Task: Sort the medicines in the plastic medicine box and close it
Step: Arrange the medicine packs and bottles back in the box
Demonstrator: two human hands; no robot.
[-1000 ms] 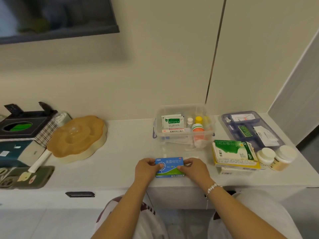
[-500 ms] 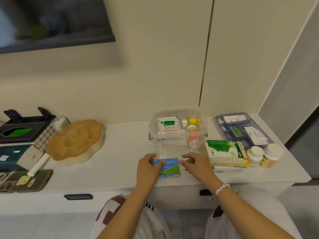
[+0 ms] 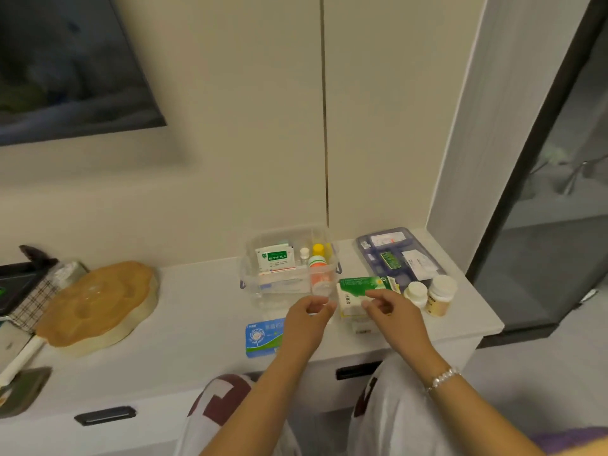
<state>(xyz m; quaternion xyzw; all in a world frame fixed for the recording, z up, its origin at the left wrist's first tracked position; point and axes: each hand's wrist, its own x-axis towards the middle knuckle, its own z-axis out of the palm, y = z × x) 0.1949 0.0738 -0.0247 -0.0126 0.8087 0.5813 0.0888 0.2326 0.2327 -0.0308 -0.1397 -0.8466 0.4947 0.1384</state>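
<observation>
Both hands reach forward over the white counter [image 3: 197, 307]. The left hand [image 3: 304, 319] hovers, fingers loosely curled and empty, over the blue medicine box [image 3: 263, 337]. The right hand [image 3: 391, 311] touches the green-and-white box [image 3: 357, 291], its fingers released, near-right of the clear medicine box [image 3: 283, 278].

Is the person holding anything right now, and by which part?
Nothing is clearly held. The left hand is empty; the right hand reaches the green-and-white box, its fingers not closed on it.
</observation>
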